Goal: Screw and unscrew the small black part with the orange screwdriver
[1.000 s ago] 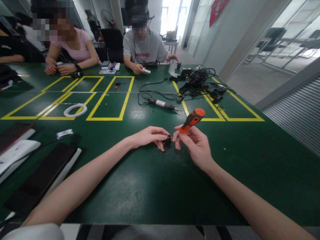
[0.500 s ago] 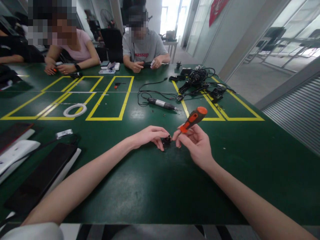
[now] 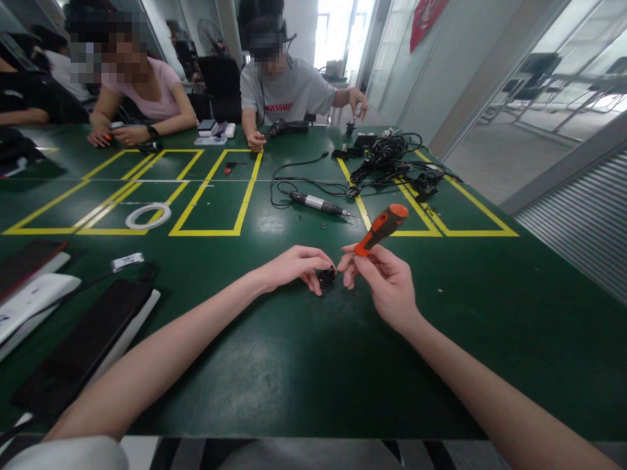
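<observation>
On the green table a small dark round part (image 3: 327,277) sits between my hands, too small to name exactly. My left hand (image 3: 298,267) is closed on it from the left, thumb and fingertips at its top and side. In my right hand (image 3: 386,281) is a screwdriver (image 3: 385,228) with an orange and grey handle, gripped low near the collar. Its handle tilts up to the right. Most of its shaft is hidden by my fingers, and I cannot tell whether the tip touches the dark part.
Beyond my hands lies a corded electric screwdriver (image 3: 318,203), with tangled black cables (image 3: 386,160) farther right. A white tape ring (image 3: 147,215) lies on the yellow-marked left side. Phones and power banks (image 3: 83,346) line the near left. Two people sit across the green table (image 3: 220,378).
My screwdriver handle has shifted slightly up and right; my left hand stays in place. The person opposite has put down a dark drill-like tool and reached an arm out toward the cables.
</observation>
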Motion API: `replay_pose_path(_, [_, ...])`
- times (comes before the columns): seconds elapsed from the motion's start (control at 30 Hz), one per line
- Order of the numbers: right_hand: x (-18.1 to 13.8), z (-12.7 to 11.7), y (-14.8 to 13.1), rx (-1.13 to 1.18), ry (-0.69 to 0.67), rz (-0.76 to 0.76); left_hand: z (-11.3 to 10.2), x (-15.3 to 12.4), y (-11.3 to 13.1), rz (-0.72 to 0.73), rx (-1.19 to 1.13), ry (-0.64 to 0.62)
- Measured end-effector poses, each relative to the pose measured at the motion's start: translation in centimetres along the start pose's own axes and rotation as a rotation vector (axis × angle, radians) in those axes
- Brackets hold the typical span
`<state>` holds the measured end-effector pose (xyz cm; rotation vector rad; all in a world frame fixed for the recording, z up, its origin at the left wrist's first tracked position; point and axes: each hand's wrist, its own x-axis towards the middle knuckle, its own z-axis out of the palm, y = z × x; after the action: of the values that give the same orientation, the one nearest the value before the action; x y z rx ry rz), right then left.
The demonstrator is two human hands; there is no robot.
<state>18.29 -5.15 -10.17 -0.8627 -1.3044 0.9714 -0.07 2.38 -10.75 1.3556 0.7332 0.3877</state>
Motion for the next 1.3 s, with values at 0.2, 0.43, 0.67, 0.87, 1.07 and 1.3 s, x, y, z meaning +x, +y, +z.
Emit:
replay_pose_path(0.2, [-0.1,0.0,0.0,-0.031,0.029,0.003,0.0,0.0,-0.1,0.041,0.018,-0.004])
replay_pose_path(0.43, [0.1,-0.3,0.0,-0.037,-0.007,0.009,0.0,0.1,-0.4,0.07,0.021,-0.02])
replay_pose_path(0.67, [-0.1,0.0,-0.3,-0.009,-0.033,0.025,-0.2,0.1,-0.7,0.054,-0.01,-0.02])
replay_pose_path(0.87, [0.0,-0.2,-0.2,-0.104,0.006,0.006,-0.7,0.2,-1.0,0.058,-0.064,-0.054])
replay_pose_path(1.07, [0.0,-0.1,0.2,0.042,-0.048,0.05,-1.7,0.4,-1.5,0.074,0.014,-0.169])
replay_pose_path(1.3, [0.0,-0.2,0.2,-0.072,0.014,0.037,-1.9,0.6,-2.0,0.069,0.058,-0.157])
